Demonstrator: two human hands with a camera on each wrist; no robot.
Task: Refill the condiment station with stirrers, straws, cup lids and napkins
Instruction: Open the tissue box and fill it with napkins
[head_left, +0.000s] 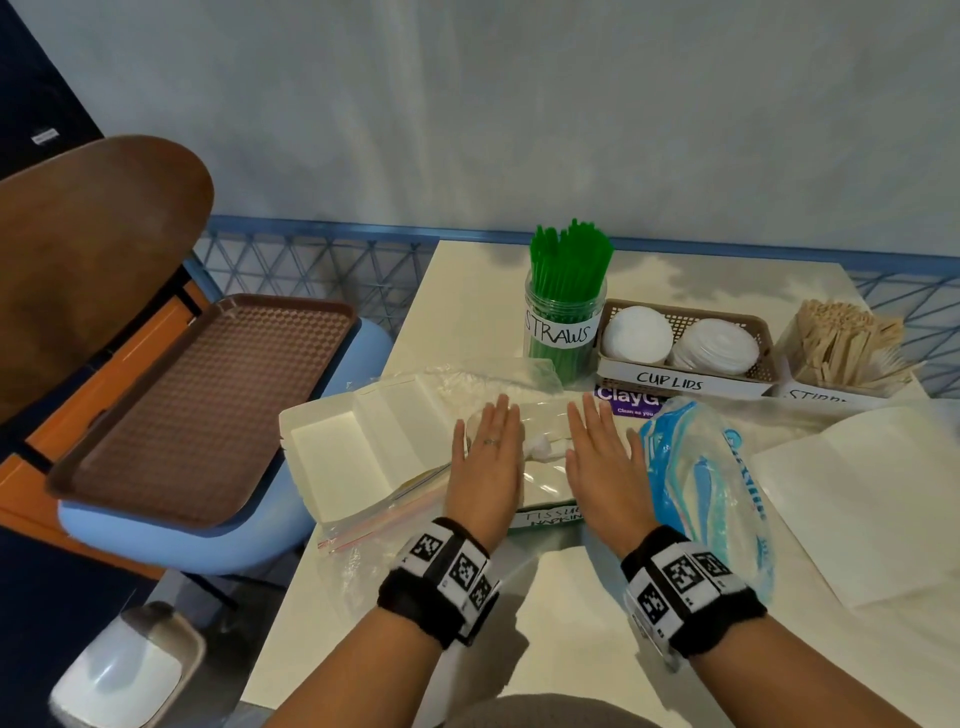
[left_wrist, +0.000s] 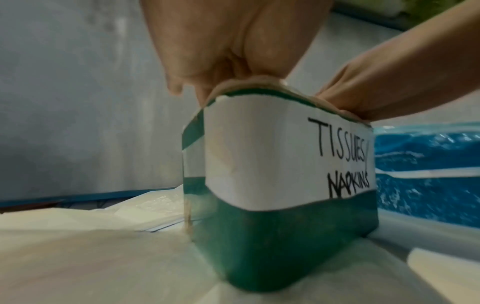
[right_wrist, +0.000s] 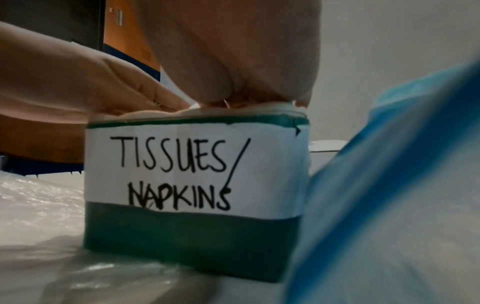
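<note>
A green box labelled TISSUES/NAPKINS (head_left: 550, 518) (left_wrist: 280, 185) (right_wrist: 192, 185) stands on the white table, filled with white napkins (head_left: 543, 457). My left hand (head_left: 485, 457) (left_wrist: 226, 51) and right hand (head_left: 602, 457) (right_wrist: 233, 57) lie flat side by side, fingers straight, pressing down on the napkins. Behind stand a jar of green straws (head_left: 566, 306), a basket of white cup lids (head_left: 685, 338) and a holder of wooden stirrers (head_left: 841, 343).
An open white carton (head_left: 353, 441) and a clear zip bag (head_left: 374, 519) lie left of the box. A blue plastic bag (head_left: 711, 488) and white paper (head_left: 872, 493) lie at the right. A brown tray (head_left: 208, 395) rests on a blue chair beside the table.
</note>
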